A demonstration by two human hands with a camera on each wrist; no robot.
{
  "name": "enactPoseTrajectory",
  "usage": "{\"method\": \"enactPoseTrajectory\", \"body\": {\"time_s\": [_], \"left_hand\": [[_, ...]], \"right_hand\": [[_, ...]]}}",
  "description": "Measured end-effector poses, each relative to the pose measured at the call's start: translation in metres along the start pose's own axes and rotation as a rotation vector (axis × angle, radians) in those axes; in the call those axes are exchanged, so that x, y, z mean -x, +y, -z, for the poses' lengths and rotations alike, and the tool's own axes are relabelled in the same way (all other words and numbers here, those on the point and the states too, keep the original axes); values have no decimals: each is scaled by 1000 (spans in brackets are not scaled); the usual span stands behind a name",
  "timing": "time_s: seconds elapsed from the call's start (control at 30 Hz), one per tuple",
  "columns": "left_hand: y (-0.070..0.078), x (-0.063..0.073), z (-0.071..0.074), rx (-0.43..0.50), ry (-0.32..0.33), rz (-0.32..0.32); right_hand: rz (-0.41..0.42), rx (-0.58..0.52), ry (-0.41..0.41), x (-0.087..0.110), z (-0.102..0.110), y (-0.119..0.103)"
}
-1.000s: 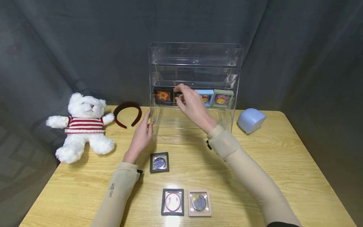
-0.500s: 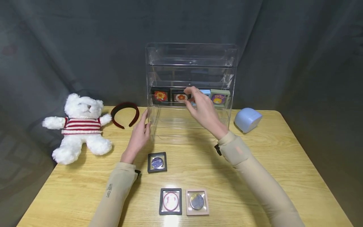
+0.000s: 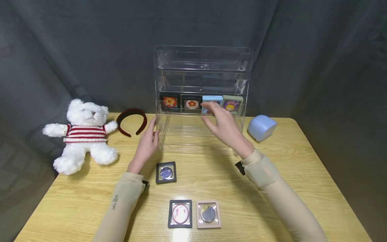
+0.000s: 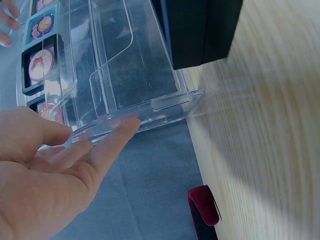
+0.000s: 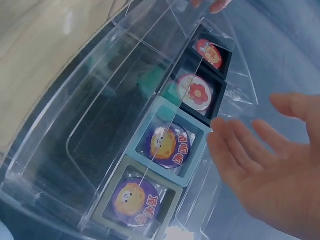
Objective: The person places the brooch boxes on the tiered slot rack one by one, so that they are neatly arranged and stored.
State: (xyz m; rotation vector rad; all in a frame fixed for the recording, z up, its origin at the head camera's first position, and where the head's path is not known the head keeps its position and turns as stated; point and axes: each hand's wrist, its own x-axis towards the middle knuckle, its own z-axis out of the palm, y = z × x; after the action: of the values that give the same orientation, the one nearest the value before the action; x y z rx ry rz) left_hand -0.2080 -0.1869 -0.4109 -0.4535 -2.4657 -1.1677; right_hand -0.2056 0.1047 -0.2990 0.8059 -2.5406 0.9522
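Observation:
A clear tiered display rack stands upright at the back of the table. One tier holds a row of square display frames with round badges: two black ones, a light blue frame and a green frame. My left hand rests on the rack's left side, its straight fingers along the side panel. In front of the light blue frame my right hand hovers with relaxed fingers, holding nothing. On the table lie a black frame with a purple badge, a black frame with a pink-ringed badge and a pink frame.
At the left sits a white teddy bear in a striped sweater, with a dark red headband beside it. A light blue rounded object is right of the rack. A dark curtain hangs behind the table.
My right hand has moved right and down, away from the flower-badge black frame, uncovering it. Its fingers have spread. My left hand stays at the rack's side.

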Motion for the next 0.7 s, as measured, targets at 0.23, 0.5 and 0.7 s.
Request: {"method": "enactPoseTrajectory", "body": {"time_s": [0.23,0.5,0.7], "left_hand": [[1,0,0,-5,-1,-2],[1,1,1,-10,-8,4],[1,0,2,0,-7,-2]], "right_hand": [[-7,-7,-54,23,2,0],[-12,-23,-88,50,-2,3],[-24,-34,-116,76,-13,13]]}}
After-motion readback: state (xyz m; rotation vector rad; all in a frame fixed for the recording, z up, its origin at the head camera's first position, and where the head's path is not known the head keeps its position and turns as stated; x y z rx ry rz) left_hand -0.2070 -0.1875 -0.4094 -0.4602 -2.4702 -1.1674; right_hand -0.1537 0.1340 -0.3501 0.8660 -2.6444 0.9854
